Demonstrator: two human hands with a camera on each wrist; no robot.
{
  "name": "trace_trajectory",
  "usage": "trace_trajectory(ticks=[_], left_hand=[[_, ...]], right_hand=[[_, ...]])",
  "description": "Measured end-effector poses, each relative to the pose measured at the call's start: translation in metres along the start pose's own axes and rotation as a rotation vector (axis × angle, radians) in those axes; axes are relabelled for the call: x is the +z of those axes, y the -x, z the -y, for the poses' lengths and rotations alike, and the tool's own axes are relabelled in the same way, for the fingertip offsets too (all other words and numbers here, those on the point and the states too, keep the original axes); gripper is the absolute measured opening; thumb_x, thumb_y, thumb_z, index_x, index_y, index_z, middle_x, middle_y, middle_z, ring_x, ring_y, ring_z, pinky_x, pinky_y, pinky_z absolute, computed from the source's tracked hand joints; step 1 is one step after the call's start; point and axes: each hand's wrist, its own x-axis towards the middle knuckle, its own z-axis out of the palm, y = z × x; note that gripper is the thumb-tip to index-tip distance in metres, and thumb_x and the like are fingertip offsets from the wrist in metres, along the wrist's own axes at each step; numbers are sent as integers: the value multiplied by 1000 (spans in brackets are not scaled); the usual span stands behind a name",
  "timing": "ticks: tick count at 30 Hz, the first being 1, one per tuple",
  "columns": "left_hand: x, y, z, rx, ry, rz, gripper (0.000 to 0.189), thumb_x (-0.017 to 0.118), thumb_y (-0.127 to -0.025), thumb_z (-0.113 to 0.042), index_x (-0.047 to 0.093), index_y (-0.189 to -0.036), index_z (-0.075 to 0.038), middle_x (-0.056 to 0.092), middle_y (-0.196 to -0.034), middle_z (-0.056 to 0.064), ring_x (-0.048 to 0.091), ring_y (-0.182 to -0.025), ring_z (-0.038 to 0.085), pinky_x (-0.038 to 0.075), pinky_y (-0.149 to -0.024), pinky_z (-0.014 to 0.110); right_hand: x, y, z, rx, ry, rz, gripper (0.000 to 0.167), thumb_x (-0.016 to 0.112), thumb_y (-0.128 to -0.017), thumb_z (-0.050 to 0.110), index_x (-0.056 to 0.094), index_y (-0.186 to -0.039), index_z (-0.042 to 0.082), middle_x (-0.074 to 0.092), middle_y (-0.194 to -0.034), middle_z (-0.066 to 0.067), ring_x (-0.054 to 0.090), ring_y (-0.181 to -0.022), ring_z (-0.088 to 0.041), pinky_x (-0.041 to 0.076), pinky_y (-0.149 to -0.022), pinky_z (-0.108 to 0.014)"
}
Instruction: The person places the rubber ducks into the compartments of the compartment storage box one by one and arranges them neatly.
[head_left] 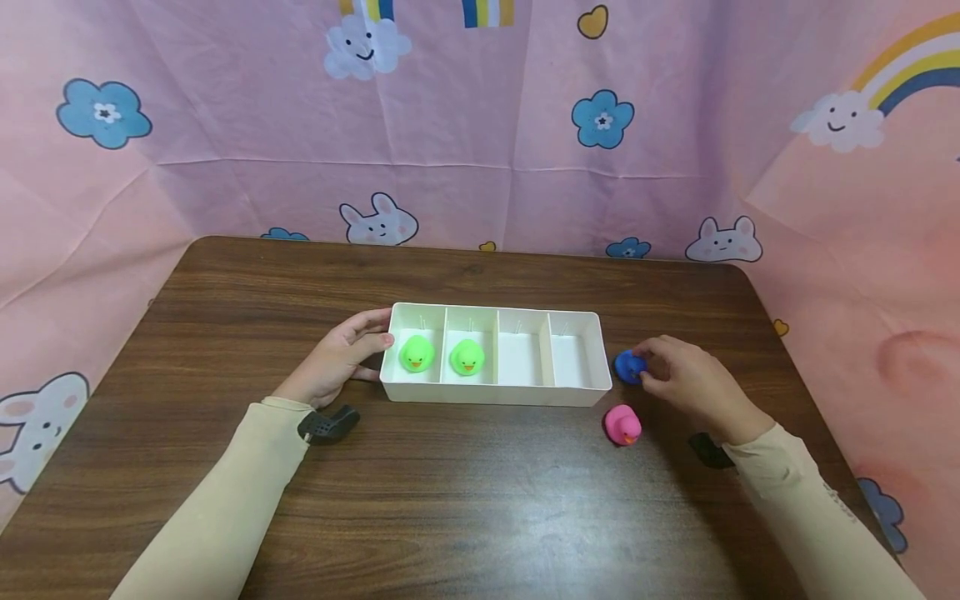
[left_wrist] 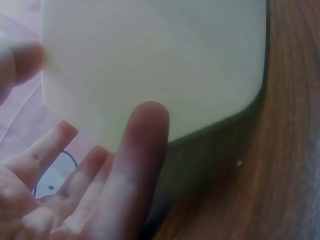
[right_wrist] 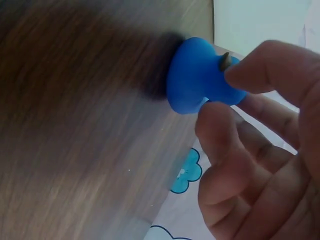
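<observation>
My left hand (head_left: 333, 358) holds the left end of a white box (head_left: 487, 394) with four compartments. In the left wrist view, its thumb presses the end wall of that box (left_wrist: 200, 55) and a finger lies at the edge. One green rubber duck (head_left: 417, 354) sits in the leftmost compartment, another green duck (head_left: 467, 357) in the one beside it. Right of the box, my right hand (head_left: 693, 379) pinches a blue rubber duck (right_wrist: 192, 75) by its head between thumb and finger. The blue duck's base is close to the tabletop. A pink duck (head_left: 622, 425) lies nearest that hand.
The brown wooden table (head_left: 450, 500) carries the box near its middle. Its far edge meets a pink patterned cloth (head_left: 465, 108) that hangs behind and at both sides. The two right-hand compartments (head_left: 573, 358) show bare white floors.
</observation>
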Motion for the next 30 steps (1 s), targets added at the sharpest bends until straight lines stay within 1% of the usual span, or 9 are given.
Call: trace_trajectory(ticks=[3, 7, 11, 16, 24, 30], left_hand=[[0, 1, -1, 2, -2, 1, 62, 60, -106, -32, 36, -159, -11, 42, -158, 17, 57, -126, 24, 61, -83, 40], [0, 1, -1, 4, -2, 5, 63, 60, -106, -32, 35, -159, -11, 40, -159, 18, 54, -130, 30, 61, -83, 40], [0, 1, -2, 4, -6, 6, 63, 60, -106, -32, 35, -159, -11, 40, -159, 18, 52, -132, 32, 61, -83, 40], [0, 1, -2, 1, -10, 2, 62, 61, -105, -33, 36, -159, -12, 42, -157, 17, 55, -128, 30, 61, -83, 40], [0, 1, -2, -1, -9, -3, 62, 61, -105, -32, 37, -158, -12, 43, -156, 17, 59, -122, 23, 61, -82, 40], [-1, 0, -1, 1, 2, 1, 60, 61, -105, -31, 38, -158, -11, 44, -156, 16, 62, -119, 19, 62, -82, 40]], right_hand=[[1, 0, -1, -10, -1, -4, 28, 73, -92, 10, 69, -120, 4, 71, -117, -15, 66, -95, -28, 57, -84, -53], [2, -1, -2, -13, -16, -2, 28, 75, -92, 11, 68, -118, 3, 72, -114, -15, 67, -91, -26, 59, -81, -50], [2, 0, -2, -7, -36, 7, 28, 76, -93, 13, 67, -118, 4, 72, -113, -15, 69, -92, -27, 60, -80, -50], [2, 0, -2, -12, -52, 4, 25, 76, -94, 12, 68, -116, 4, 72, -113, -15, 71, -94, -27, 60, -82, -51], [2, 0, -2, -54, -38, -16, 24, 77, -93, 10, 69, -115, 4, 73, -110, -14, 68, -88, -23, 60, -79, -48], [2, 0, -3, -71, -8, -18, 25, 78, -93, 11, 69, -116, 5, 73, -111, -13, 68, -93, -27, 58, -84, -53]])
